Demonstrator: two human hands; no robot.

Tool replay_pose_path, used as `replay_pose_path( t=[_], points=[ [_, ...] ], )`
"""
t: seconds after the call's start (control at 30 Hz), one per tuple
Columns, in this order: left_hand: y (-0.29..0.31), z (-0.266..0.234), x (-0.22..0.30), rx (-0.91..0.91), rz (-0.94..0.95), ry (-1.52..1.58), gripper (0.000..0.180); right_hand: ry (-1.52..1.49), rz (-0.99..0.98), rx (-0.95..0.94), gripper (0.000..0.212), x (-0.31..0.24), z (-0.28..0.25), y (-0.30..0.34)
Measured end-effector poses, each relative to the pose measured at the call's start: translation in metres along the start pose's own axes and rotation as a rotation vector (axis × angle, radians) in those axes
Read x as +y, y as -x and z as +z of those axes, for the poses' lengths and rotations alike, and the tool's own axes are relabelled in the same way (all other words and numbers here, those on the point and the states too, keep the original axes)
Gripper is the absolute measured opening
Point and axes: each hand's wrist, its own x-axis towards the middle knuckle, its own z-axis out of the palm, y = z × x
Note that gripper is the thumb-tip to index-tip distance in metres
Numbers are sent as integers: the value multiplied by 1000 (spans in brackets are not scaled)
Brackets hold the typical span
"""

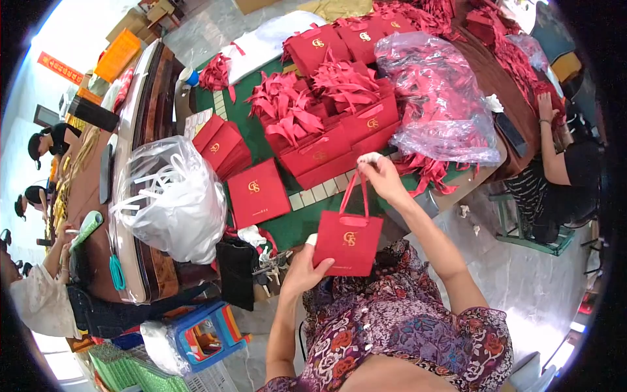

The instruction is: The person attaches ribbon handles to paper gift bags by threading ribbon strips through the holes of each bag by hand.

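Observation:
My left hand (304,266) grips the lower left edge of a small red paper gift bag (348,242) with a gold emblem, held above my lap. Pinching the top of the bag's red ribbon handle (356,191), my right hand (381,176) pulls it upward; its fingertip is wrapped in white tape. Just beyond lies a flat red bag (258,193) on the green table (302,225).
Piles of finished red bags with ribbon handles (326,124) fill the table. A clear plastic sack of red ribbons (443,104) sits to the right, a white plastic bag (173,199) to the left. Other people sit at the far right (555,170) and left (39,287).

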Motion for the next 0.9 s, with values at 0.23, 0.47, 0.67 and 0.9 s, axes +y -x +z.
replay_pose_path(
  t=[0.23,0.47,0.67,0.9],
  points=[
    [28,-18,9,563,-8,153,36,396,-6,76,21,-15,-46,28],
    [25,15,41,854,478,-474,31,901,-274,-7,21,-17,-49,44],
    [-4,72,15,393,413,-730,52,1001,-324,71,14,-6,-41,42],
    [-31,67,7,288,334,-581,72,927,-382,25,14,-54,-17,70]
  ],
)
